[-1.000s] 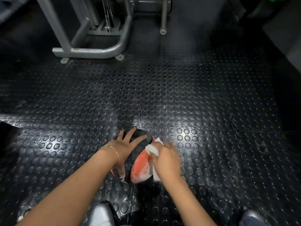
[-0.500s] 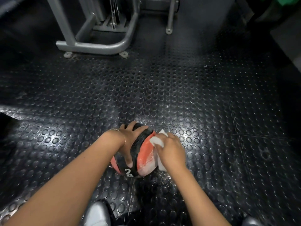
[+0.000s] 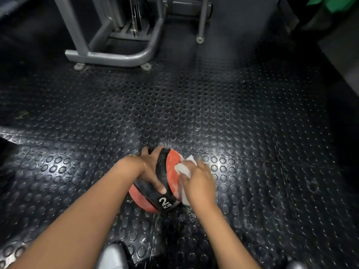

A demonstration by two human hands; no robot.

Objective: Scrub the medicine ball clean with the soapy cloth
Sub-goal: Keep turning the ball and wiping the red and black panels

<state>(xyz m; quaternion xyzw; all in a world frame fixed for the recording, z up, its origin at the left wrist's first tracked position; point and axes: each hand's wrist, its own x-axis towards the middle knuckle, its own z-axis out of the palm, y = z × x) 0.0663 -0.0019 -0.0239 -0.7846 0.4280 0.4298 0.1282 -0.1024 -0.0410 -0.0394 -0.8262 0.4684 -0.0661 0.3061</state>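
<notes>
Scrubbing step, under way. The medicine ball (image 3: 171,165), red with a black band marked "2 KG", sits on the studded rubber floor (image 3: 242,117) just below the centre of the frame. The left hand (image 3: 150,169) wraps over its top and left side, fingers curled round the far edge and thumb laid along the band, steadying it. The right hand (image 3: 197,182) clutches the soapy cloth (image 3: 183,168) and presses it against the ball's right red panel, where pale suds show.

By judgement, only this right panel is being worked. The lower-left red panel and the underside look unsoaped, so the next move calls for the left hand to roll the ball and bring a fresh face under the cloth, while the grip holds against a slick surface.

Surroundings: a bracelet (image 3: 144,164) circles the left wrist and a pale shoe (image 3: 112,257) lies at the bottom edge. A grey machine frame (image 3: 108,55) stands at upper left, well apart, and a green object (image 3: 334,4) is in the upper right corner. Wet specks glisten on the floor beside the ball. Nothing stands in the way of turning it.
</notes>
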